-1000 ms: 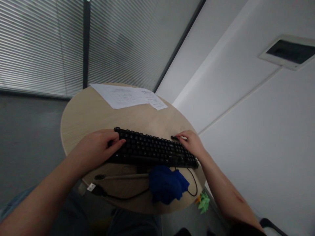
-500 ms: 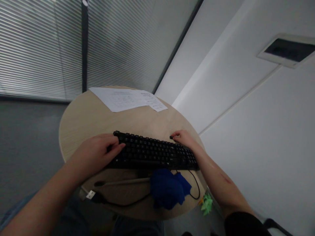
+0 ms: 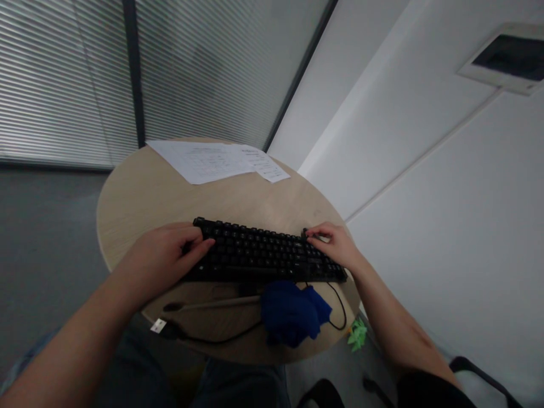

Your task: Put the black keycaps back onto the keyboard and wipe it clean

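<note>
- Left hand [image 3: 168, 252] clamped on the left end of the computer keyboard [image 3: 255, 255], frame centre
- Right hand [image 3: 335, 243] apart, pinching a dark piece [image 3: 305, 233] (unidentifiable), unreleased
- USB plug [image 3: 158, 326], lower left, unconnected

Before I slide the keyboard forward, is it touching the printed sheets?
Apart. The head view shows bare wood-toned tabletop between the black computer keyboard and the printed sheets.
</note>
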